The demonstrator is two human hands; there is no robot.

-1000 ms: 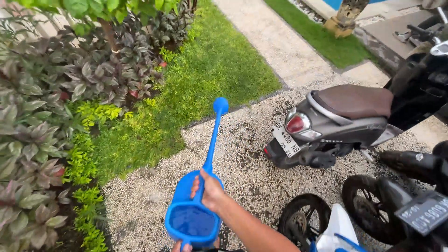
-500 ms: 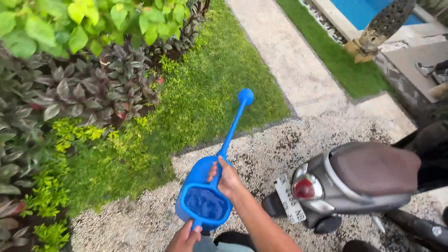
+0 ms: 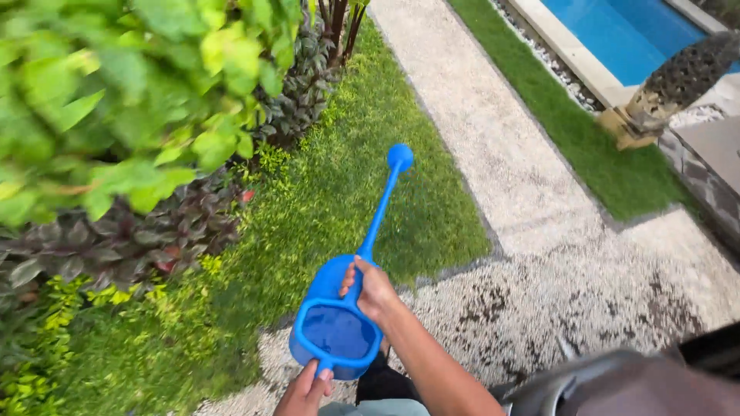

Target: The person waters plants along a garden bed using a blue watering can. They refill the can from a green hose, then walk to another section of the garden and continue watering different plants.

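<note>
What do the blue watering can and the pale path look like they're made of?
The blue watering can looks like moulded plastic: one even colour, smooth with a soft sheen, spout in the same piece. The path seems to be fine pebbles set in cement, judging by its grainy, speckled, matte surface.

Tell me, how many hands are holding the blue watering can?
2. The right hand is on top of the watering can, near where the long spout starts. The left hand holds the handle at the back, by the picture's bottom edge.

Watering can (image 3: 339, 327) between hands; lawn (image 3: 362, 177) ahead, shrubs (image 3: 116, 154) left, path (image 3: 493, 131) right.
</note>
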